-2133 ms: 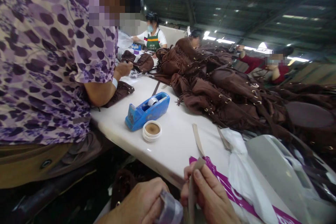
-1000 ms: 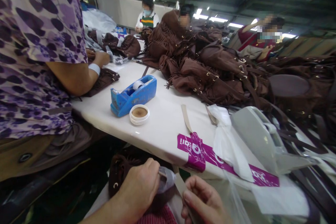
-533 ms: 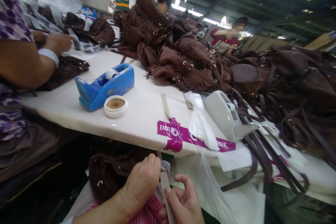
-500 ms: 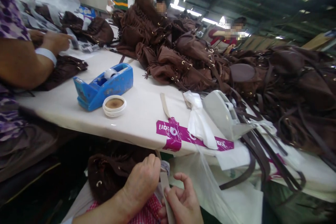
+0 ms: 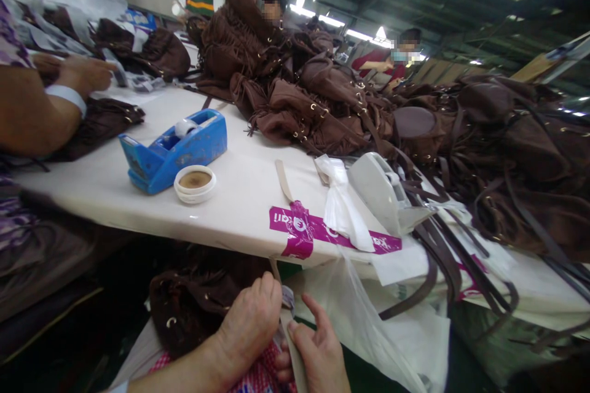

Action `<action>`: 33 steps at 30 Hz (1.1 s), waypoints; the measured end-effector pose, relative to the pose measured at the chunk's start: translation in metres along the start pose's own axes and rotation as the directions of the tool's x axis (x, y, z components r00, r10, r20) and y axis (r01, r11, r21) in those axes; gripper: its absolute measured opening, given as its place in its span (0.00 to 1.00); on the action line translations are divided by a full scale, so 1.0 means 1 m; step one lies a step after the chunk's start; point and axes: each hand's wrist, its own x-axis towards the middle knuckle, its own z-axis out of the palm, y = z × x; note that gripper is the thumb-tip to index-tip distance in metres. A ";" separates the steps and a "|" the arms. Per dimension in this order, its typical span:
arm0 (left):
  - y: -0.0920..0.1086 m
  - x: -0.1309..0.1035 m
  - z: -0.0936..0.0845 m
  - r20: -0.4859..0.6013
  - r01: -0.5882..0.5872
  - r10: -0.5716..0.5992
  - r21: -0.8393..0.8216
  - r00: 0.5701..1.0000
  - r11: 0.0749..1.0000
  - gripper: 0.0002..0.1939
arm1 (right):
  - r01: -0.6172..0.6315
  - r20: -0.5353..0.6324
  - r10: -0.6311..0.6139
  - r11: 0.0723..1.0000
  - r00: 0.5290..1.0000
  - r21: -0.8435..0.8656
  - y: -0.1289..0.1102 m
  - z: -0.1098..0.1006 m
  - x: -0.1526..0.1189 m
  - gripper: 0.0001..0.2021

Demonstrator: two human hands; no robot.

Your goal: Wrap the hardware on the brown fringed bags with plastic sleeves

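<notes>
My left hand (image 5: 252, 313) is closed, its fingers curled beside a flat beige strip (image 5: 298, 359). What it grips is hidden behind the fingers. My right hand (image 5: 318, 347) pinches that strip between thumb and fingers, with the index finger raised. A small bit of clear or pale wrapping (image 5: 287, 298) shows between the two hands. On my lap, left of the hands, lies a dark brown bag (image 5: 177, 301) with metal eyelets, partly covered by my left hand. Red checked cloth (image 5: 265, 368) is visible beneath my wrists.
On the white table (image 5: 244, 196) stand a blue tape dispenser (image 5: 177, 150), a round white tub (image 5: 195, 184) and a grey dispenser (image 5: 378, 190). White plastic strips (image 5: 343, 202) hang near purple tape (image 5: 298, 230). Brown bags (image 5: 313, 104) are piled behind. A co-worker's arm (image 5: 41, 107) is at left.
The view has shifted slightly, so the table items sit a little further left. Both hands keep nearly the same pose; my right index finger looks straighter.
</notes>
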 end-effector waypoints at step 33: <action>-0.050 -0.002 -0.038 0.284 0.159 0.120 -0.785 0.951 0.599 0.15 | 0.193 0.046 -0.194 0.981 0.980 0.033 0.023 0.003 0.036 0.26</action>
